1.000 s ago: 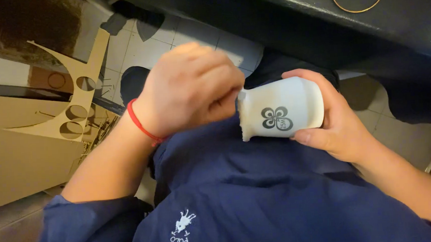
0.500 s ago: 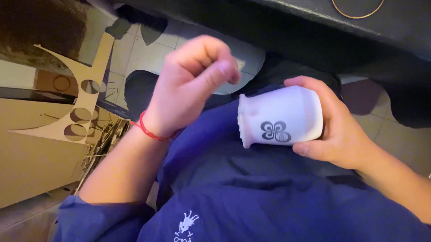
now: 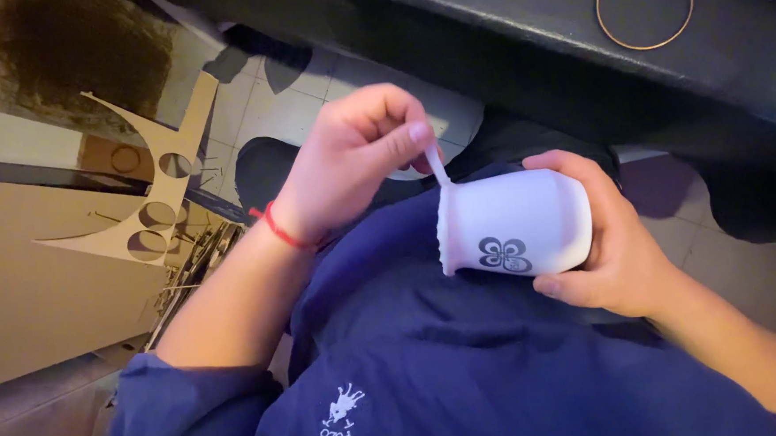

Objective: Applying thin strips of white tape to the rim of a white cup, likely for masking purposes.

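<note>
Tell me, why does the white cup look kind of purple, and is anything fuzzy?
Head view: dim, bluish-purple light tints the white cup and both hands; the cup's underside and the lap beneath lie in shadow. The left hand and its fingers look slightly soft, the thin strip they pinch too. The dark counter loses detail; no strong glare.
</note>
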